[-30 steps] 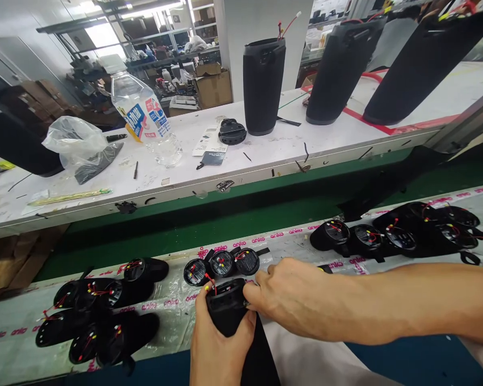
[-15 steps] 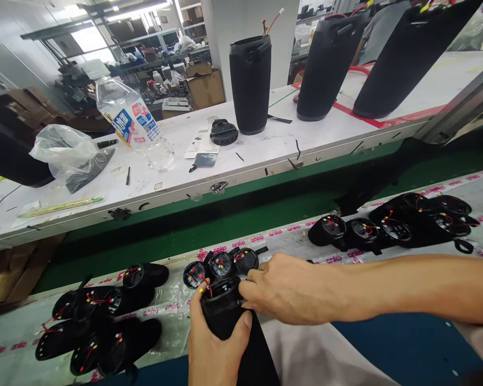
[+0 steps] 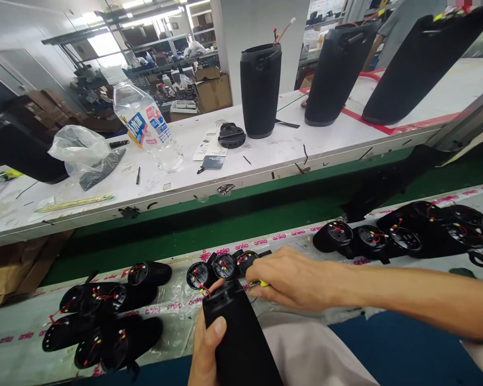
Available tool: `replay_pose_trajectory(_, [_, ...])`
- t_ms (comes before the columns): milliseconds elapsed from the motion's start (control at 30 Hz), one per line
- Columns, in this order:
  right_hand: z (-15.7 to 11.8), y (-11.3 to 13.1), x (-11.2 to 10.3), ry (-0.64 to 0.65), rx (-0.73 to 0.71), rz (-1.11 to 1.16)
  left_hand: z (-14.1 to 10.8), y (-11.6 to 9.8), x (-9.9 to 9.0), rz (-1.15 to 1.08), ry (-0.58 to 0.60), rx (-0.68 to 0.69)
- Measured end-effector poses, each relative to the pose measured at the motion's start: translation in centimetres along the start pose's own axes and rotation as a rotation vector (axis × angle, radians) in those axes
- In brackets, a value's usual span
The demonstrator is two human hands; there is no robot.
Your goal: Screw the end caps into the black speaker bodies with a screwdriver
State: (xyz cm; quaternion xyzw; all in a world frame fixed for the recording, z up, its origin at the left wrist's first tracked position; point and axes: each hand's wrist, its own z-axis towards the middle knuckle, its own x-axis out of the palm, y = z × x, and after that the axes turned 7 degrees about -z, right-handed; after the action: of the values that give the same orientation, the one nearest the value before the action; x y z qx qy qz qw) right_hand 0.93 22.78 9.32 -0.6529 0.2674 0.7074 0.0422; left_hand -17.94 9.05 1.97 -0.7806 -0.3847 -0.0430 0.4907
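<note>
My left hand (image 3: 209, 348) is wrapped round a black fabric-covered cylindrical speaker housing (image 3: 243, 332), held tilted near my lap. My thumb presses on its side just below the rim. Red wires with small connectors (image 3: 204, 292) stick out at the open top, beside my fingers. Close to the right of that rim, my right hand (image 3: 287, 279) is closed on a small yellow object (image 3: 262, 283). Most of this object is hidden by my fingers, so its kind does not show.
Similar housings lie in groups on the plastic-covered surface, at left (image 3: 100, 316), centre (image 3: 225, 265) and right (image 3: 370, 238). On the white bench (image 3: 177, 187) ahead stand more housings (image 3: 261, 91), a plastic bottle (image 3: 145, 118), a clear bag (image 3: 80, 153) and a black round part (image 3: 231, 135).
The housing has turned in my left hand, showing more of its side and less of its opening. My right hand has come slightly off the rim, and the yellow object now shows in it.
</note>
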Motion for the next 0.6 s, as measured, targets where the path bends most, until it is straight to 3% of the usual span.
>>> replay_pose_trajectory(100, [-0.1,0.7,-0.7,0.043,0.032,-0.058,0.1,-0.1,-0.2,0.028,-0.015,0.052])
replay_pose_trajectory(367, [0.4,1.9,0.0,0.126,-0.116,-0.186,-0.3,-1.0,-0.5,0.306,-0.02,0.13])
replay_pose_trajectory(600, [0.3,2.0,-0.6,0.165,-0.128,-0.205,-0.8,-1.2,0.1,0.353,0.005,0.187])
